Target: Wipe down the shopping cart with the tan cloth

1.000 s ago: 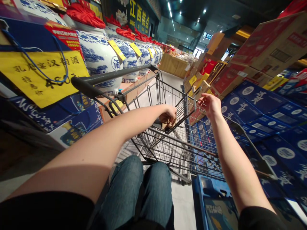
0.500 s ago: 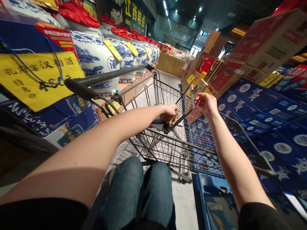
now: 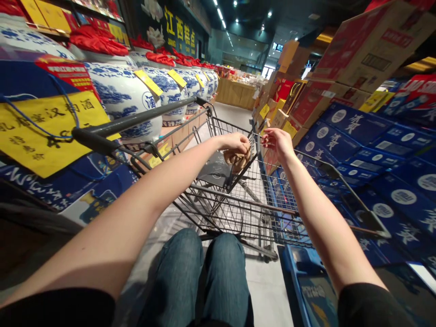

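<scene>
My left hand (image 3: 235, 142) is closed on a crumpled brown cloth (image 3: 235, 160) inside the child-seat part of a black wire shopping cart (image 3: 218, 200). The cloth lies against the upright seat panel, above the grey seat flap (image 3: 214, 170). Just beyond that panel, my right hand (image 3: 279, 141) hangs over the basket, its fingers loosely bent and apart with nothing seen in them. The cart's handle bar (image 3: 143, 119) runs along the left, with neither hand on it.
Large blue-and-white jars (image 3: 124, 97) with red cloth tops line the left. Blue cartons (image 3: 344, 131) and tilted brown boxes (image 3: 357, 50) are stacked on the right. A blue crate (image 3: 291, 268) sits low beside the cart. My knees (image 3: 225, 259) face the cart's near side.
My left hand has lifted slightly with the cloth, showing more of it and the seat flap. My right hand stays raised beyond the seat panel. The whole view has shifted a little.
</scene>
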### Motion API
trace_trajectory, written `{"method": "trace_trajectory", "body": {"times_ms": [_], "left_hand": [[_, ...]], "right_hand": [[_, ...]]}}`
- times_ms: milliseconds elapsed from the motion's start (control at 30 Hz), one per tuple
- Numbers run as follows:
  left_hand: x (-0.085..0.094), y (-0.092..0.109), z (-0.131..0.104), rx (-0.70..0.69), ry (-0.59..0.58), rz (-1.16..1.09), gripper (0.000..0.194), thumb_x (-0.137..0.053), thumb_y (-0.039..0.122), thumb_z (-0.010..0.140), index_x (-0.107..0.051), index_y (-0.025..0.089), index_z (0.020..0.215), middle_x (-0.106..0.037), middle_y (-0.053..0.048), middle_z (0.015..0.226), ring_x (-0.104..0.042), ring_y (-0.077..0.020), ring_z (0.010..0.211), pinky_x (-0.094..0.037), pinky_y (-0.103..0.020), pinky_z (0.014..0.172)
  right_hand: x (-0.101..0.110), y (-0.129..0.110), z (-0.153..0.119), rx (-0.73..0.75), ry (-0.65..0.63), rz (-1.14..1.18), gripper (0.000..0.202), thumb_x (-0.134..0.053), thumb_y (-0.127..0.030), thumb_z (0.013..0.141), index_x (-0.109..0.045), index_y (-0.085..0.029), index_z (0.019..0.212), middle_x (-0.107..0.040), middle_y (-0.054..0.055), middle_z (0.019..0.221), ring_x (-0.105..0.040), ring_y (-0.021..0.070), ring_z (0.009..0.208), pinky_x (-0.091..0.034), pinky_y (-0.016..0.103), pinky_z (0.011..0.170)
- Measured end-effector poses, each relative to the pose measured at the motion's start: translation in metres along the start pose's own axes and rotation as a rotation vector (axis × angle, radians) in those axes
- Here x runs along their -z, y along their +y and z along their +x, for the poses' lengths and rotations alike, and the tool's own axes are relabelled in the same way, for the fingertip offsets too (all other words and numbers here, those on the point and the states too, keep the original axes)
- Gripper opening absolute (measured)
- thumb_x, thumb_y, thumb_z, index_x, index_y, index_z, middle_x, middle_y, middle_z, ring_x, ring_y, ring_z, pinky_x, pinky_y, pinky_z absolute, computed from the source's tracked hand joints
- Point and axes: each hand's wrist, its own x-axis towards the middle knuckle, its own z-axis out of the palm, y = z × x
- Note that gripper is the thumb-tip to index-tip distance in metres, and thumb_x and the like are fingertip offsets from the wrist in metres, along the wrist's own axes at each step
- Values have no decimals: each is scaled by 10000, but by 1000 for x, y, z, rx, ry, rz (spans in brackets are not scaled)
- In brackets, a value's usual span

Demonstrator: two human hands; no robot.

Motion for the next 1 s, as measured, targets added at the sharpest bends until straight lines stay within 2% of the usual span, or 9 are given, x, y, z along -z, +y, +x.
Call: {"method": "trace_trajectory", "body": {"times_ms": [67,267,367,467,533,700,800,900,1000], "left_hand": [[12,-3,-1,37,70,51,186,-729,137,527,-642,173,687,-641,10,663,-589,-146,616,-465,-281,596],[50,-6,-4,58,842,-7,208,-639,87,648,-571,204,806,-669,2,748,-629,-156,697,-513,-291,679],[65,-1,0,-38,1062,-9,210,-629,91,696,-539,221,834,-681,-4,828,-657,-162,780,-537,-288,741],[75,4,4,-148,1113,109,192,-644,115,712,-533,221,828,-666,-5,851,-659,-173,847,-539,-298,798],[79,7,3,-198,1128,188,179,-661,149,728,-541,218,841,-655,-3,861,-654,-182,884,-531,-311,823],[79,25,-17,-262,1220,350,142,-635,267,890,-542,220,985,-631,18,980,-555,-153,1025,-465,-339,936],[77,42,-33,-347,1277,420,154,-597,237,938,-507,224,1063,-610,24,1103,-505,-144,1071,-419,-363,1005],[74,54,-44,-422,1265,456,238,-664,159,859,-507,221,1028,-607,9,1105,-528,-160,1046,-431,-368,999],[68,57,-51,-398,1129,552,233,-696,159,816,-532,238,963,-614,6,1054,-541,-180,1031,-454,-388,984]], "right_hand": [[-7,1,-3,-10,-69,0,137,-630,-250,742,-645,-187,863,-656,-36,661,-600,81,528,-476,195,500],[-19,3,-9,93,-205,-31,228,-725,-358,727,-672,-194,875,-619,-42,676,-564,83,555,-464,197,489],[-17,3,-9,220,-165,-190,262,-744,-423,781,-618,-197,738,-463,-80,556,-428,63,515,-365,183,465],[-18,5,-9,286,-159,-252,441,-712,-443,866,-451,-216,592,-314,-95,507,-328,53,499,-289,190,468],[-23,9,-9,217,-262,-129,394,-693,-443,903,-486,-222,651,-415,-85,540,-407,66,516,-371,194,504],[-38,21,-11,143,-442,-37,345,-702,-400,909,-668,-242,1214,-687,26,1182,-652,164,1084,-555,333,1018],[-44,25,-20,163,-581,-241,485,-697,-462,915,-656,-267,1356,-384,34,1656,-300,263,1563,-215,458,1325],[-51,25,-31,107,-799,-305,628,-658,-555,925,-527,-343,1502,-53,-44,1765,-19,302,1638,-15,560,1332],[-57,27,-38,92,-869,-270,701,-617,-545,947,-377,-384,1585,-1,-83,1752,37,272,1635,18,572,1325]]}}
